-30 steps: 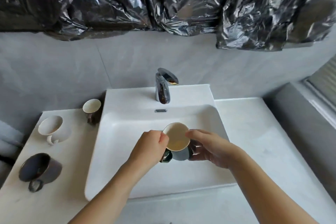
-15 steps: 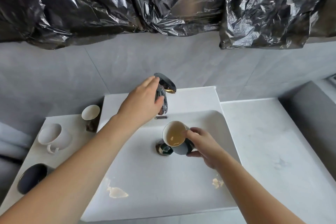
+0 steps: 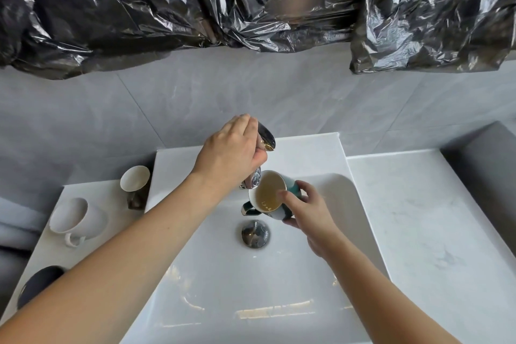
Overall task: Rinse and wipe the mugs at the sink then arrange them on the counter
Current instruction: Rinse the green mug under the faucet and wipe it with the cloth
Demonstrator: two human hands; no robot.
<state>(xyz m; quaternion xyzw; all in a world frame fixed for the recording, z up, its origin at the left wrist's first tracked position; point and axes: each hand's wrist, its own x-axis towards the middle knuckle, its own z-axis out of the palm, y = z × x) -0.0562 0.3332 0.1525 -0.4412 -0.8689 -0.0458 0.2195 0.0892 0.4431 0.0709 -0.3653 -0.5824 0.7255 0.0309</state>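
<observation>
Now left hand [image 3: 229,153] fingers grasping faucet lever [image 3: 265,137]; right hand [image 3: 305,208] grasping green mug [image 3: 272,195] body over sink [image 3: 349,204]. Glazed ceramic, probably slippery wet, fragile; hold body firmly.

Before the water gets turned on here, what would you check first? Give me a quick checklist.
1. Left hand grips the faucet lever: ok.
2. Right hand holds the teal mug firmly: ok.
3. Mug mouth under the spout: ok, it sits just beside and below it.
4. Mug is over the sink basin: ok.
5. Drain open: cannot tell.
6. Water running: cannot tell, no stream is visible.
</observation>
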